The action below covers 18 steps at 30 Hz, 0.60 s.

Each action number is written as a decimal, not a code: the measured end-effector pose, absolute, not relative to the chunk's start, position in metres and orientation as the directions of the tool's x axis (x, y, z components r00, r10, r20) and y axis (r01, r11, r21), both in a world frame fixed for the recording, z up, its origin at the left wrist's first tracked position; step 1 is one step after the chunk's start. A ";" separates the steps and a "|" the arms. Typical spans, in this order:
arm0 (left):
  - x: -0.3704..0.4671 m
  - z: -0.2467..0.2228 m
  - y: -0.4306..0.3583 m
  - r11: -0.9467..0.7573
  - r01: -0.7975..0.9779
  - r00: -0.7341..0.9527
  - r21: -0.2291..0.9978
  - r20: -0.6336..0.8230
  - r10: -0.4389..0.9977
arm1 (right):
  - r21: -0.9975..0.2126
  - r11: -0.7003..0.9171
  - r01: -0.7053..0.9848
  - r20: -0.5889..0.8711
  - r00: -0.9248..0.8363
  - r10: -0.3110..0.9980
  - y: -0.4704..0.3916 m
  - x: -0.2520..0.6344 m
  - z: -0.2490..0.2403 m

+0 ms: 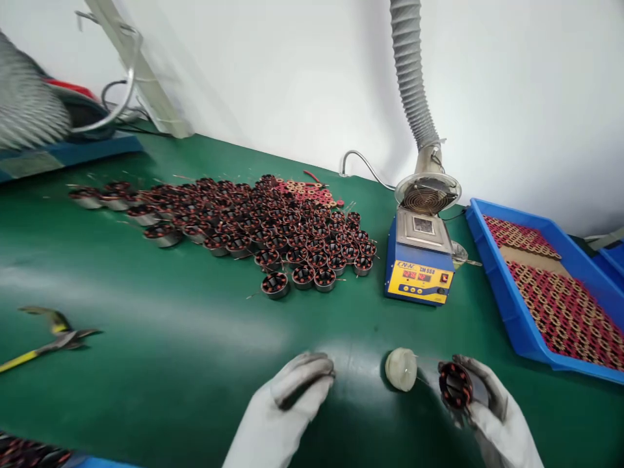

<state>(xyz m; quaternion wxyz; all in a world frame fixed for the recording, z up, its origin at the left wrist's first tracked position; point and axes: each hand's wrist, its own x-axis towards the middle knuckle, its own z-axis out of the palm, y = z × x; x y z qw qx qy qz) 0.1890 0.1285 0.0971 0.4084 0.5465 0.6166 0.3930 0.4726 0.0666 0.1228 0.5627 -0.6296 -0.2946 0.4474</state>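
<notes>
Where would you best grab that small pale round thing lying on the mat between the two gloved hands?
Probably by its curved rim, coming down from above. The pale round piece is a short disc shape, free on the green mat, apart from the left hand and the right hand holding a wound coil.

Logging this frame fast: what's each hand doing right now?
Left hand: gloved, fingers curled on the green mat, holding nothing visible.
Right hand: gloved, closed on a wound stator, beside a white round piece.

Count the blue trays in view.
2. One blue tray lies right of the solder pot; a second tray's corner shows behind it at the right edge. Others may be out of frame.
</notes>
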 end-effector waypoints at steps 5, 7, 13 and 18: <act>0.171 0.056 0.101 -0.469 0.674 0.294 0.570 0.376 0.879 | -0.957 -0.287 -0.032 -0.282 0.323 0.903 0.082 0.487 0.111; 0.171 0.062 0.100 -0.610 0.675 0.425 0.415 0.457 0.781 | -0.962 -0.272 0.019 -0.246 0.365 0.898 0.084 0.485 0.104; 0.179 0.074 0.106 -0.683 0.684 0.470 0.256 0.562 0.681 | -0.932 -0.314 0.179 -0.231 0.376 0.898 0.081 0.477 0.101; 0.181 0.068 0.104 -0.693 0.685 0.502 0.225 0.544 0.673 | -0.807 -0.371 0.459 -0.264 0.281 0.923 0.089 0.468 0.127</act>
